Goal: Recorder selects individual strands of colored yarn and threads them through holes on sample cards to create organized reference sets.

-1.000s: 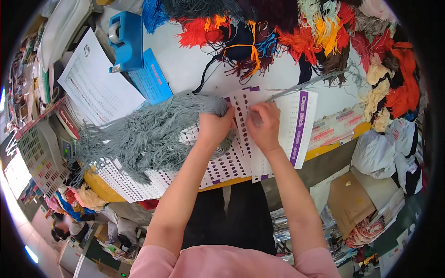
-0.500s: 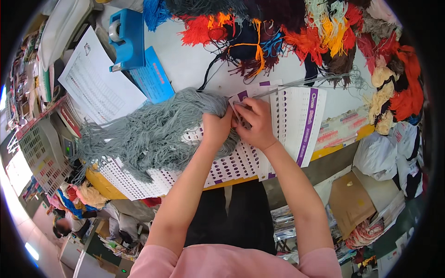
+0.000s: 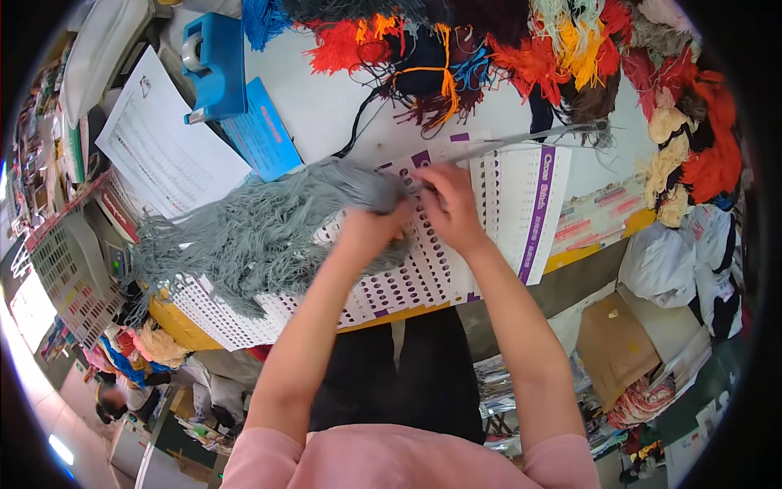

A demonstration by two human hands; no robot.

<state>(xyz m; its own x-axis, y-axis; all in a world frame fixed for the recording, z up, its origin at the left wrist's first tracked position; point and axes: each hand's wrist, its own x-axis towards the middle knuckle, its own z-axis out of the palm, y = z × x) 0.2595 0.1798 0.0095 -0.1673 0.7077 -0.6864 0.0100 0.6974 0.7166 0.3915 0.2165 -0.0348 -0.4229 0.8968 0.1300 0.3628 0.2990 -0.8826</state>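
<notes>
A large bundle of grey thread (image 3: 269,220) lies across the left and middle of the table, over white cards (image 3: 407,281) punched with rows of holes and marked with purple. My left hand (image 3: 371,235) is closed around the bundle's right end, slightly smeared by motion. Just right of it, my right hand (image 3: 454,208) has thumb and forefinger bent close together at the thread; the fingertips are partly blurred. Thin grey strands (image 3: 521,143) stretch from behind the right hand over the cards toward the right.
A blue tape dispenser (image 3: 216,73), a blue card (image 3: 265,134) and a printed sheet (image 3: 167,138) lie at the far left. Coloured thread bundles (image 3: 562,61) crowd the far edge and right. White plastic bags (image 3: 664,261) and a cardboard box (image 3: 617,346) stand beyond the table's right side.
My left hand has shifted left and a little down with the end of the grey bundle. My right hand has moved slightly left and up, and a gap has opened between the hands.
</notes>
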